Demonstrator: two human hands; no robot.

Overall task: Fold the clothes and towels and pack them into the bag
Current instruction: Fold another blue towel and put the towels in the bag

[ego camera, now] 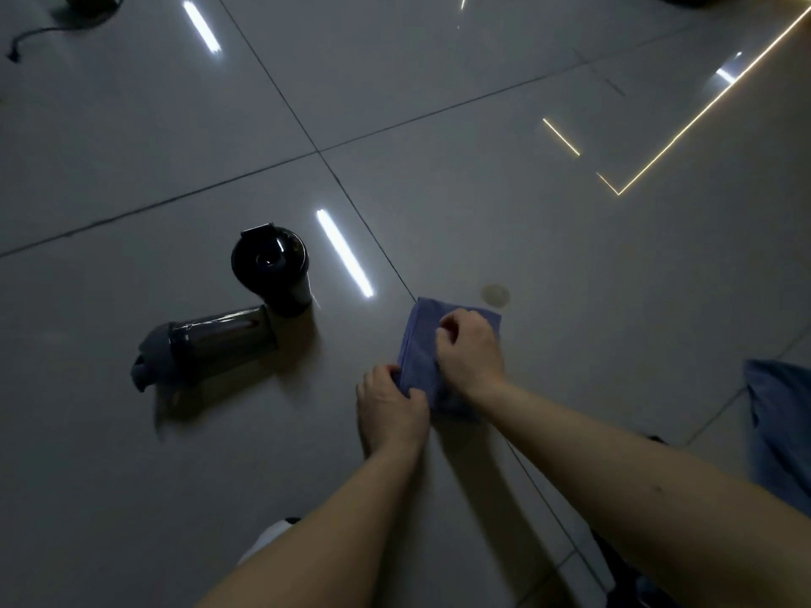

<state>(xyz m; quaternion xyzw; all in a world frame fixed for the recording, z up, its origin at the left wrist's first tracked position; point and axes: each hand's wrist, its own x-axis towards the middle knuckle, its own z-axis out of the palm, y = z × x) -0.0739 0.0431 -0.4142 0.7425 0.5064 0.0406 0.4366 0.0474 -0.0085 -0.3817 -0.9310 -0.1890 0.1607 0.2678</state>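
A small blue towel (421,340), folded into a narrow rectangle, lies on the grey tiled floor (570,265) at the middle of the view. My left hand (390,410) pinches its near left corner with thumb and fingers. On top of the towel, my right hand (471,351) has curled fingers holding the upper fold near the far edge. More blue fabric (781,432) lies at the right edge. No bag is in sight.
A dark bottle (272,269) stands upright to the left of the towel. A second bottle with a grey cap (206,344) lies on its side beside it. A black cable (26,41) runs at the far left corner.
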